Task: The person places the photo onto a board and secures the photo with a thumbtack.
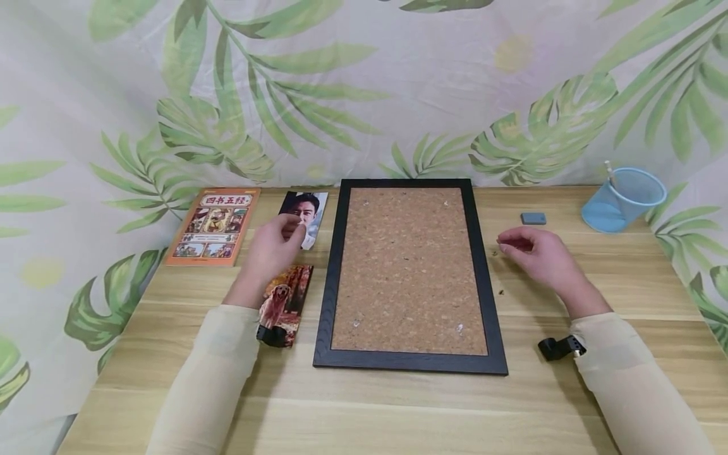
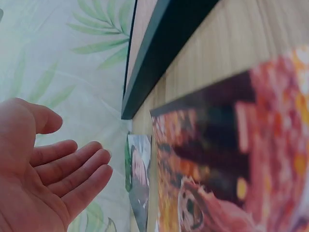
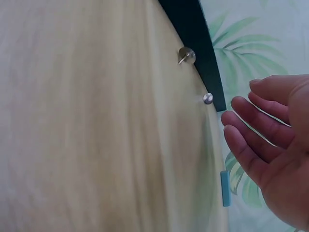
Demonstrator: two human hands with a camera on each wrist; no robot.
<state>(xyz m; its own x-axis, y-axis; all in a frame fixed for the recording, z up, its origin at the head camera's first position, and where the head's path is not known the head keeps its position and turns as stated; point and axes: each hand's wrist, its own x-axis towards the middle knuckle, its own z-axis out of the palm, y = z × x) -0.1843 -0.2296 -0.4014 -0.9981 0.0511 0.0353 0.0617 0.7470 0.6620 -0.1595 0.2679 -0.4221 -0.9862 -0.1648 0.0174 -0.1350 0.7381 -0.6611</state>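
Note:
My left hand hovers over the lower part of a portrait photo, with its fingers loosely bent and nothing held. Below that wrist lies a photo of a dog among autumn leaves, partly covered by the wrist camera; it fills much of the left wrist view. Between the hands a black-framed cork board lies flat on the table. To its right, my right hand is held above the table, fingers relaxed, with no object in them. Two metal thumbtacks lie beside the frame, close to the right fingertips.
An orange illustrated book lies at the back left. Behind the right hand is a small blue-grey block. A blue mesh cup with a light stick in it stands at the back right. A leaf-patterned cloth hangs behind the table.

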